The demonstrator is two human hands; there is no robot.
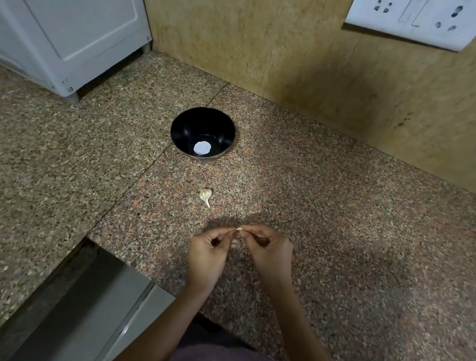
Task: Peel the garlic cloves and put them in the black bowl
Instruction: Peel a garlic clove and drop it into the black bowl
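My left grip (209, 250) and right grip (270, 250) meet fingertip to fingertip just above the surface (343, 219). Both pinch one small garlic clove (239, 229), of which only the pale tip shows between the fingers; the other fingers of each hand are curled in. I judge the clove light and firm under a dry, papery skin that tears rather than slides. I'd hold its body with one grip and catch the skin at the pointed end with a nail of the other. Squeezed too hard it may shoot out, since a bared clove is probably slick. Just beyond the hands a small garlic bulb (205, 196) lies on the surface, stalk toward me, best taken by its rounded body. Farther off stands the black bowl (183, 128), upright, with a white patch in its bottom that I cannot identify.
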